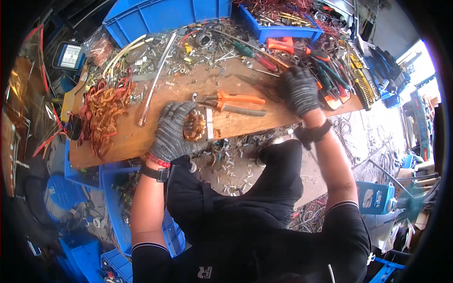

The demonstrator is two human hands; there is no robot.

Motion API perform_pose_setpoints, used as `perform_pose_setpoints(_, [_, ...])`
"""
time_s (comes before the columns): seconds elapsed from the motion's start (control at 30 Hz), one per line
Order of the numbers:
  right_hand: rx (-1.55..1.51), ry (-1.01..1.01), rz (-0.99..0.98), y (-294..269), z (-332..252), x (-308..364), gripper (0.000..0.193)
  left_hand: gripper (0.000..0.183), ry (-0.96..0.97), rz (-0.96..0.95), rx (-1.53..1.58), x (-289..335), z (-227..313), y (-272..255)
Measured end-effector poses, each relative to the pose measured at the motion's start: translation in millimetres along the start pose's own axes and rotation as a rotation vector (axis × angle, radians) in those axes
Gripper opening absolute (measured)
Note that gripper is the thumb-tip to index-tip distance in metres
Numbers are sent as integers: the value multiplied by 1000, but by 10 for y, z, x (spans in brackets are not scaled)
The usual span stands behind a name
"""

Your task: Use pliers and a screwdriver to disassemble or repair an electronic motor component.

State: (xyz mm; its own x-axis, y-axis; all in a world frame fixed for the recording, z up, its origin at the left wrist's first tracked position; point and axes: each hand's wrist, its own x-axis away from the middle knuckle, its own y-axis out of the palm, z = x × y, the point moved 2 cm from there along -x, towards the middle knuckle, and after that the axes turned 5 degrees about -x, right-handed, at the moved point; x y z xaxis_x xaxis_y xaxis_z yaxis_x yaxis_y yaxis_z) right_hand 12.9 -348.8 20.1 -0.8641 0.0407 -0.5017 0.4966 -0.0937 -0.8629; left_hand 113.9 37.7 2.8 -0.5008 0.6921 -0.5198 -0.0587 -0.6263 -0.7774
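Note:
My left hand [171, 131], in a grey knit glove, is closed around a small motor core [196, 125] with copper windings and a pale metal edge. It rests at the near edge of the wooden board [155, 113]. Just beyond the core lie pliers with orange handles [240, 98], their head close to my left fingertips. Over the right part of the board, my gloved right hand [299, 90] has its fingers curled around a dark, long tool [259, 87]. Motion smears that tool, so its exact kind is unclear.
Screwdrivers [257, 57] and other hand tools crowd the board's right end. Tangled copper wire [106, 106] lies at the left, beside a clear rod [155, 85]. Metal scraps line the far side, below a large blue bin [165, 21] and a blue tray [283, 32].

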Motion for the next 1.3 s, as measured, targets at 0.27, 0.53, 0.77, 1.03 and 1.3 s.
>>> perform_pose_setpoints(0.27, [156,-30,-319,-306,345,-248,28,83,-81,-48,-11,10,-37,44])
perform_pose_setpoints(0.53, [124,49,-450,-316,136,-335,37,89,-42,-83,-9,-2,-107,63])
perform_pose_setpoints(0.77, [134,185,-545,-241,79,-367,52,106,-45,-200,-226,-45,-58,3])
perform_pose_setpoints(1.03, [161,97,-472,-202,167,-164,43,114,-70,-228,-293,-66,141,-14])
perform_pose_setpoints(1.3, [74,109,-510,-225,365,-187,39,127,-159,-192,-342,-190,420,104])
